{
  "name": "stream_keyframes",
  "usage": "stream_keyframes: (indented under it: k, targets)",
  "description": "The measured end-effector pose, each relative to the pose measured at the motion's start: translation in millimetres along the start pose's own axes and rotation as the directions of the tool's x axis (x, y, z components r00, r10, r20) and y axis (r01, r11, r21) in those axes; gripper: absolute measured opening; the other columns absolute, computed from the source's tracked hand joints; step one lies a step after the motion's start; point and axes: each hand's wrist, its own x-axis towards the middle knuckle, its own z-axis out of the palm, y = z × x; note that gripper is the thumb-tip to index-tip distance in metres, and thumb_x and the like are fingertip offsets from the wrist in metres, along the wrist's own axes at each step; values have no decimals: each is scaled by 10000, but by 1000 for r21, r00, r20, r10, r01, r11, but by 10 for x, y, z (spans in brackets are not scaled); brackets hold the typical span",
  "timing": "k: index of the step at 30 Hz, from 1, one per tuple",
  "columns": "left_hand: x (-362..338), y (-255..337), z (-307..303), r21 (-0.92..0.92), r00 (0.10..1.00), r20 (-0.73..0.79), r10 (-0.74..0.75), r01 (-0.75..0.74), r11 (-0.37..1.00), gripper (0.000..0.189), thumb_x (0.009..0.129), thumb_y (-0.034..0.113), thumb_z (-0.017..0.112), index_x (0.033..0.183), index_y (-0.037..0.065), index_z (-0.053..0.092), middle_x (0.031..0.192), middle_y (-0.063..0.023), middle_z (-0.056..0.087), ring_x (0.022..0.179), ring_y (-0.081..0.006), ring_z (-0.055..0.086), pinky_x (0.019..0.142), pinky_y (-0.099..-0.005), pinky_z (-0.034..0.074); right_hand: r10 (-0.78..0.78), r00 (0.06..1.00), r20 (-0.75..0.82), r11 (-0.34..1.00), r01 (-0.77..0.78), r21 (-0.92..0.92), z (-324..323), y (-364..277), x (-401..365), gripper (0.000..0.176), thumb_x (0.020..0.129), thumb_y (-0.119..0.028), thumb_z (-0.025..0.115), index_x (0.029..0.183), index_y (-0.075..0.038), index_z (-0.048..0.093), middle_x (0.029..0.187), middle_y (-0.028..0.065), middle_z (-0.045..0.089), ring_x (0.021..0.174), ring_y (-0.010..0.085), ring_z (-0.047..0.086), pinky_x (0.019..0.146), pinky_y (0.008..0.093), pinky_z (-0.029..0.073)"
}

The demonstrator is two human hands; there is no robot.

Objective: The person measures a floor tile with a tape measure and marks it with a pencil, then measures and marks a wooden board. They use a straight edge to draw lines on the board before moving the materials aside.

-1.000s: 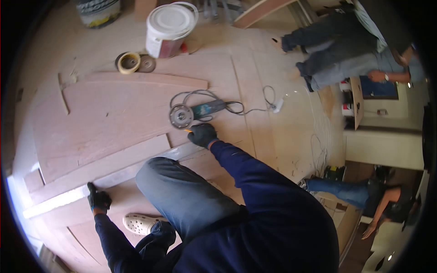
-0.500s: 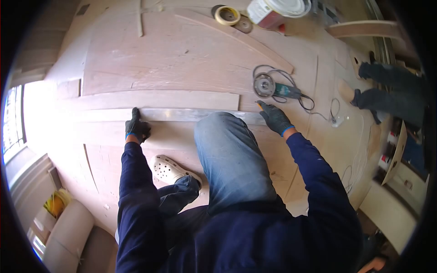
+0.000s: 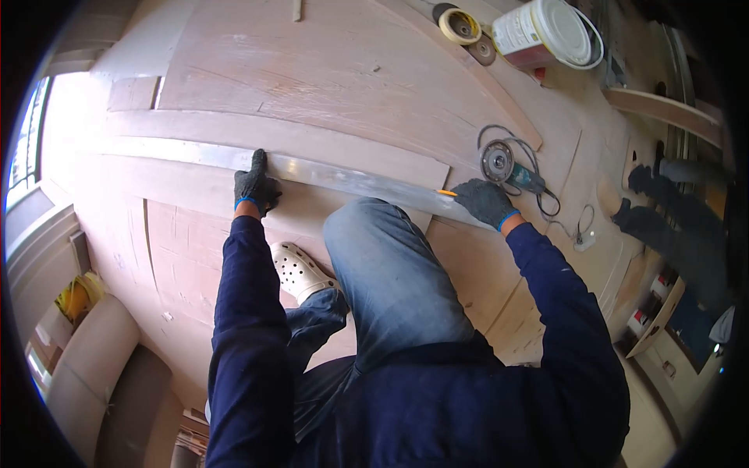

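A long silver metal straightedge (image 3: 335,176) lies across pale boards on the floor. My left hand (image 3: 257,185), in a dark glove, is closed at its near edge, with the thumb laid over the metal and the fingers curled. Toward the bar's right end, my right hand (image 3: 485,203), also gloved, grips a yellow-orange pencil (image 3: 447,193) that points left over the metal. Along the bar's far side runs a pale plank (image 3: 374,152). My bent knee (image 3: 382,234) is close to the near side, between both hands.
An angle grinder (image 3: 511,168) with its cord lies beyond my right hand. Farther off are a tape roll (image 3: 459,26), a white bucket (image 3: 542,35) and a long wood strip (image 3: 499,93). At the right, another person's dark-clothed legs (image 3: 663,210) show.
The view has turned, so the bar now slopes down to the right. My right hand has come over the bar, and the pencil has swung from pointing up-left to pointing left.
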Motion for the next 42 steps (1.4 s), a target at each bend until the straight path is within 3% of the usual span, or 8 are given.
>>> stream_keyframes:
  k: [5,8,12,14,17,27,36,42]
  targets:
    - [32,58,-53,-14,998,15,61,-61,998,708,810,606,701,1177,22,539,756,-161,639,464,-245,591,384,-390,463,121,992,36,992,-122,27,-94,-369,482,205,922,-272,544,1019,-161,686,896,80,684,841,270,668,705,429,544]
    - [475,-261,-31,107,980,-64,190,-182,977,823,803,619,689,1280,-18,481,1054,-261,671,844,-347,702,736,-406,560,50,999,-12,994,-49,97,-132,-701,1121,232,928,-319,535,1004,-154,679,929,97,688,868,298,664,741,455,534]
    - [159,-48,-136,104,995,-50,85,-79,991,847,803,641,659,1316,-1,456,1224,-280,616,1173,-400,588,991,-442,453,-58,997,-55,991,64,117,-433,-1406,2273,258,928,-327,504,953,-133,673,944,120,694,880,323,664,761,475,528]
    - [146,-66,-131,144,974,-131,184,-165,976,746,839,558,672,1269,-21,481,1174,-261,646,1051,-374,658,875,-418,524,-100,994,-39,983,105,148,-708,-1858,2924,254,916,-295,491,905,-124,678,920,139,699,860,334,671,756,492,527]
    - [103,-29,-197,95,973,-89,212,-204,974,755,852,575,628,1294,-15,467,1239,-279,612,1162,-403,598,959,-430,476,-125,992,-5,984,125,129,-915,-2469,3908,252,879,-259,517,935,-108,711,977,172,702,923,363,676,794,495,536]
    - [-11,145,-381,190,1000,-8,-8,9,982,712,854,597,567,1317,61,493,1237,-235,628,1143,-407,608,962,-469,468,-140,990,30,986,136,97,-1632,-4193,6096,337,869,-270,591,1131,-92,704,1199,181,656,1104,342,640,944,452,509]
    - [83,30,-302,79,998,-50,39,-35,996,762,800,629,638,1302,70,510,1232,-236,631,1161,-410,594,978,-458,456,-289,957,-22,955,287,-68,-1553,-3912,6005,330,804,-269,579,998,-59,743,1062,222,682,991,394,664,894,468,521]
    - [74,16,-262,114,993,-48,105,-99,988,837,806,601,665,1319,-25,452,1241,-283,608,1183,-406,581,998,-431,445,-345,911,227,930,364,-47,-1277,-2371,4101,268,831,-273,569,939,-103,746,1005,185,705,943,373,679,836,472,536]
